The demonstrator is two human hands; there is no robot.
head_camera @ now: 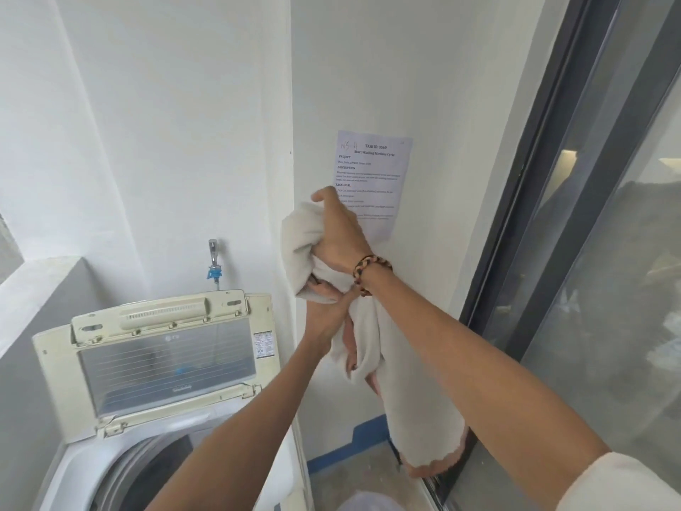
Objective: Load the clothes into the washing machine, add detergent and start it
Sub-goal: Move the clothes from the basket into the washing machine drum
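A cream-white towel [401, 381] with a pinkish underside hangs in front of the white wall, held up at chest height. My right hand [339, 234], with a braided bracelet on the wrist, is shut on its bunched upper part. Just below, my left hand [328, 304] grips the same cloth. At the lower left stands the top-loading washing machine [73, 470], its lid [162, 363] folded up and the dark drum [154, 470] open beneath my left forearm. No detergent is in view.
A printed task sheet [376, 171] is stuck on the wall behind my hands. A tap [213, 260] with a blue fitting sits above the machine. A dark-framed sliding glass door [575, 215] runs along the right. A grey ledge [40, 278] is at the left.
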